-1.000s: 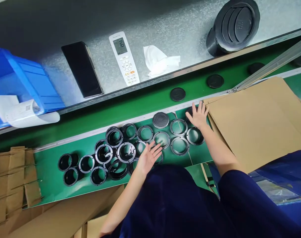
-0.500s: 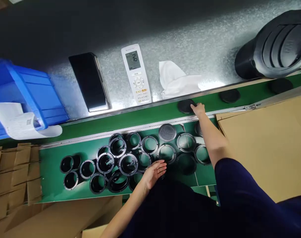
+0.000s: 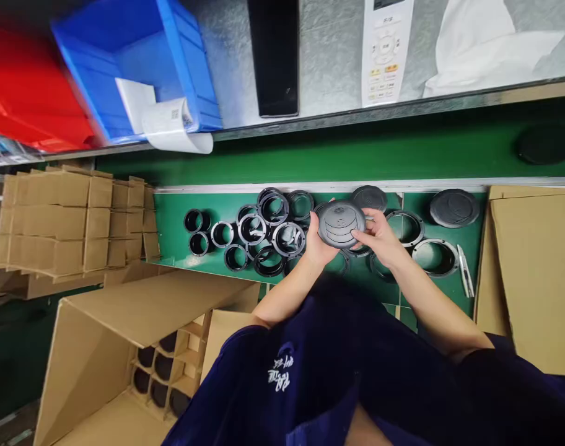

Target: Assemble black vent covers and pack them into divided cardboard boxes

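Note:
A round black vent cover (image 3: 341,224) with curved slats is held up in front of me, its slatted face towards me. My left hand (image 3: 319,246) grips its left edge, the thumb along the rim. On the right side, my right hand (image 3: 380,236) closes on the rim, with the thumb lying on the face. Below and around the hands, several black ring-shaped housings (image 3: 289,239) stand on the green bench (image 3: 171,210). Another vent cover (image 3: 370,197) lies just behind my hands, and a larger-looking one (image 3: 454,208) is farther right.
A green conveyor belt (image 3: 310,155) runs behind, carrying a black disc (image 3: 547,144). On the metal shelf are a blue bin (image 3: 189,68), a phone (image 3: 274,62) and a remote (image 3: 385,56). An open carton (image 3: 87,365) with dividers stands lower left; flat cardboard (image 3: 538,272) lies right.
My right hand has brought a black disc from the belt to above the bench, and my left hand has closed on it too. The view has shifted left and down.

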`<action>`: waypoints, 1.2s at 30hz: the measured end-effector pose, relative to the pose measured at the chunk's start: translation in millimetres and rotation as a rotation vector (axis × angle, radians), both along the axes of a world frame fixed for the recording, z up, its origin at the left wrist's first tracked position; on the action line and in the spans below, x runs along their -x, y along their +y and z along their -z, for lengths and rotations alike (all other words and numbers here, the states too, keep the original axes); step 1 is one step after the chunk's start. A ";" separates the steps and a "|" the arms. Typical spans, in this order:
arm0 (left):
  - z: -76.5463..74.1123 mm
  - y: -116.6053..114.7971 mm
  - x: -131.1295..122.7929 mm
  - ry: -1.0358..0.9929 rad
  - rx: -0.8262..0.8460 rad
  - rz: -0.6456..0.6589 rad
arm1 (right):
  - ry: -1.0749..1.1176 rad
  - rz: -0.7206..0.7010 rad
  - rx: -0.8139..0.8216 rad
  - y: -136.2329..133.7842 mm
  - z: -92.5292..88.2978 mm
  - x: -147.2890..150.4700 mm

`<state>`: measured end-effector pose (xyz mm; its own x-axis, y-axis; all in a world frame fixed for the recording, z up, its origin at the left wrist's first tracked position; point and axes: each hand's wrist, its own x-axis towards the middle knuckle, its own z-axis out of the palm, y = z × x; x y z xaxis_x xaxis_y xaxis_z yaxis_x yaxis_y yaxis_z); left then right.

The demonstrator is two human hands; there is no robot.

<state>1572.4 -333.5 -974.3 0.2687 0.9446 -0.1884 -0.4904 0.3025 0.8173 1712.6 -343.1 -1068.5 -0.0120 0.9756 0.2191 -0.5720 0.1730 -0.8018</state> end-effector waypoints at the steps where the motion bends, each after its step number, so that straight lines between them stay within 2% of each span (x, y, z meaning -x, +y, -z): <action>1: -1.7 -4.9 1.0 -0.009 -0.014 -0.012 | -0.030 0.038 -0.009 -10.3 -2.6 9.7; 3: -3.0 -17.4 6.1 -0.008 -0.024 -0.008 | -0.118 0.158 -0.002 -24.2 -6.6 22.4; 6: -2.3 -37.2 16.8 -0.014 -0.034 0.031 | -0.372 0.402 -0.027 -36.1 -12.8 24.7; 8: -2.7 -48.7 22.7 -0.026 -0.047 0.043 | -0.542 0.578 -0.165 -42.5 -18.3 19.2; 10: -4.5 -58.7 26.9 -0.034 -0.032 0.053 | -0.666 0.675 -0.356 -48.3 -23.5 13.2; 13: -8.1 -71.1 31.5 -0.044 0.015 0.052 | -0.813 0.677 -0.544 -54.5 -26.9 10.4; 16: -9.2 -79.9 36.4 -0.055 0.022 0.070 | -0.888 0.652 -0.609 -56.3 -24.5 14.7; 20: -3.8 -86.3 43.4 -0.032 -0.007 0.129 | -0.892 0.587 -0.613 -57.3 -22.4 21.3; 28: 6.2 -95.8 48.6 -0.008 0.009 0.131 | -0.835 0.526 -0.613 -62.4 -22.3 24.9; 33: 5.8 -95.6 54.2 0.001 0.025 0.088 | -0.803 0.521 -0.614 -61.3 -15.2 31.5; 36: 8.1 -93.0 59.9 0.008 0.004 -0.022 | -0.935 0.501 -0.776 -65.8 -7.6 42.6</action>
